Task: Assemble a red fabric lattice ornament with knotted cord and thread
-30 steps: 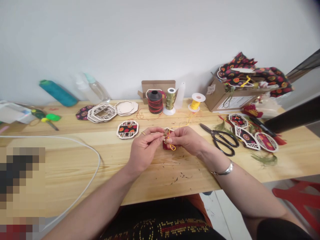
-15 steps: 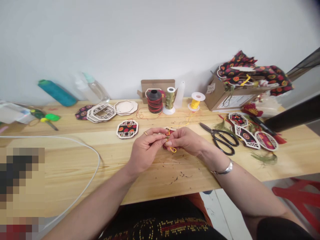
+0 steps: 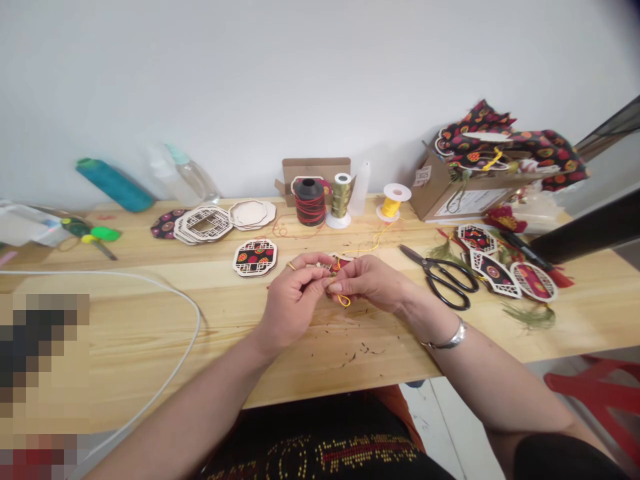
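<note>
Both hands meet above the middle of the table, fingertips pinched together. My left hand is closed on a small piece that its fingers mostly hide. My right hand pinches yellow cord, whose loop hangs below the fingertips. From the hands the cord runs back toward the yellow spool. Partly covered by the fingers is a red patterned ornament with a pale edge. Left of my hands lies an octagonal fabric-and-wood ornament. Black-handled scissors rest on the right.
Along the wall stand a black-and-red cord spool, a gold thread spool and a white bottle. Wooden frames lie left of them. At right are a cardboard box with fabric and finished ornaments. A white cable curves at left.
The fingertips of both hands have drawn closer together, and the yellow loop has shifted slightly left. Everything else on the table stays where it was.
</note>
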`<state>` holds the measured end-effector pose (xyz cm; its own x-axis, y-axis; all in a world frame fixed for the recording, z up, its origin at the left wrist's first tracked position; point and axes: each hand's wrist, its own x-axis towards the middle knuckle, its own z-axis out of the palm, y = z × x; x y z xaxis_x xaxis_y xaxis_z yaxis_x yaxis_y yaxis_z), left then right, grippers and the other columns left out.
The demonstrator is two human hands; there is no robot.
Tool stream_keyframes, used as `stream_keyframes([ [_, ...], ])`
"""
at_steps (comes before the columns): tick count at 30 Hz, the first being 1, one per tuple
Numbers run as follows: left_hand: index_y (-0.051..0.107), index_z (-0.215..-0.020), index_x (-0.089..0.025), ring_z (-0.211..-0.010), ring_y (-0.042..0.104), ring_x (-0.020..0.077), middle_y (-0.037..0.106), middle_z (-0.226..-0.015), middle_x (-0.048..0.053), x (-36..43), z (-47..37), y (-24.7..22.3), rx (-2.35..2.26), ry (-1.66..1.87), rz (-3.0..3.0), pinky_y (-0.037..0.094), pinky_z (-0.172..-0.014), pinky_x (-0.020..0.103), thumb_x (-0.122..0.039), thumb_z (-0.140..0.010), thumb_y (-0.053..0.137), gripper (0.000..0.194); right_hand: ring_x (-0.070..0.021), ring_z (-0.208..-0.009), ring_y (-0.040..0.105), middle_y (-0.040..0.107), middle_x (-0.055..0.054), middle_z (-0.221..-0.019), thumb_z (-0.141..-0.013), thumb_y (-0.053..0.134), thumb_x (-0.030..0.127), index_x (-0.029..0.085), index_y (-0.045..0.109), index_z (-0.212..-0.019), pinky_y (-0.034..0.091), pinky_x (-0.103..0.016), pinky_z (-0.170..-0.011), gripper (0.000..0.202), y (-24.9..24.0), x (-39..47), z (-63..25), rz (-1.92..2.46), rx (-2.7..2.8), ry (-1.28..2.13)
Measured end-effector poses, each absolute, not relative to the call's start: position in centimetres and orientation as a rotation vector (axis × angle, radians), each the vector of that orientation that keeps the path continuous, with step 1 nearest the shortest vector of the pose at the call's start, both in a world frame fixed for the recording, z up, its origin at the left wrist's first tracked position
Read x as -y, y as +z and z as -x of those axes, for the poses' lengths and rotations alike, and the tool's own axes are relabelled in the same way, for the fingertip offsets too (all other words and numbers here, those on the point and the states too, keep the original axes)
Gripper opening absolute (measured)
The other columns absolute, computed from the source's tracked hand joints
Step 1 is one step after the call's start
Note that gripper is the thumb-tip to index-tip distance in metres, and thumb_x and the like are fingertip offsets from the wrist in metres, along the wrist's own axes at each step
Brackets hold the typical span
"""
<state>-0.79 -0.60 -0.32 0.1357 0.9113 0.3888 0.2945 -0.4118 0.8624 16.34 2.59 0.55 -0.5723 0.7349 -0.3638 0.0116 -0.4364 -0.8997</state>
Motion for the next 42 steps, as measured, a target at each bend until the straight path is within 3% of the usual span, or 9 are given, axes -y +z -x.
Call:
stream_keyframes([
  [7,0.072,-0.081,-0.017,-0.094,0.067,0.0165,0.069,-0.101,0.007,0.6,0.9,-0.7,-1.216,1.339,-1.865,0.056,-0.083,0.031,-0.012,-0.085,0.059,0.014,-0.0038,-0.050,0.052,0.066,-0.001,-0.058,-0.061,0.084,0.038,0.011,0.070,-0.063,0.036,-0.016,-0.047,0.031,0.8,-2.5,-16.3,1.057,1.282,2.070],
  [11,0.072,-0.082,-0.017,-0.094,0.067,0.0160,0.070,-0.102,0.007,0.6,0.9,-0.6,-1.253,1.354,-1.853,0.056,-0.081,0.029,-0.013,-0.085,0.059,0.013,-0.0096,-0.057,0.066,0.072,-0.004,-0.071,-0.059,0.084,0.037,0.011,0.071,-0.069,0.038,-0.016,-0.045,0.031,0.8,-2.5,-16.2,1.057,1.209,2.119],
  [14,0.072,-0.081,-0.016,-0.093,0.067,0.0163,0.070,-0.101,0.007,0.6,0.9,-0.5,-1.285,1.366,-1.825,0.055,-0.082,0.029,-0.015,-0.085,0.060,0.013,-0.0110,-0.053,0.067,0.072,-0.004,-0.073,-0.058,0.084,0.037,0.011,0.070,-0.070,0.034,-0.016,-0.040,0.032,0.6,-2.5,-16.1,1.079,1.170,2.111],
  [20,0.072,-0.077,-0.016,-0.094,0.067,0.0186,0.070,-0.101,0.008,0.3,0.9,-0.5,-1.358,1.351,-1.675,0.054,-0.085,0.032,-0.019,-0.082,0.061,0.013,-0.0048,-0.043,0.055,0.067,0.000,-0.059,-0.070,0.075,0.033,0.012,0.068,-0.065,0.035,-0.016,-0.040,0.023,0.9,-2.0,-15.6,1.165,1.303,1.784],
  [28,0.074,-0.077,-0.017,-0.097,0.067,0.0200,0.072,-0.103,0.007,0.1,1.0,-0.3,-1.324,1.226,-1.431,0.053,-0.089,0.034,-0.025,-0.082,0.063,0.015,-0.0096,-0.050,0.057,0.066,0.000,-0.057,-0.080,0.066,0.026,0.016,0.070,-0.073,0.046,-0.022,-0.051,0.013,0.7,-0.8,-14.9,1.220,1.561,1.238],
  [32,0.073,-0.075,-0.017,-0.094,0.068,0.0208,0.073,-0.104,0.008,0.0,1.0,-0.8,-1.294,1.249,-1.351,0.053,-0.089,0.036,-0.026,-0.081,0.065,0.014,-0.0106,-0.052,0.059,0.068,-0.001,-0.061,-0.081,0.066,0.029,0.017,0.071,-0.078,0.048,-0.023,-0.053,0.014,0.5,-0.5,-15.0,1.205,1.586,1.134],
  [42,0.076,-0.080,-0.018,-0.094,0.067,0.0195,0.073,-0.101,0.006,0.2,0.9,-0.4,-1.301,1.249,-1.404,0.054,-0.088,0.035,-0.025,-0.081,0.066,0.012,-0.0098,-0.049,0.057,0.064,0.000,-0.058,-0.073,0.073,0.047,0.016,0.067,-0.075,0.050,-0.024,-0.050,0.031,0.9,-0.4,-14.7,1.119,1.359,1.304],
])
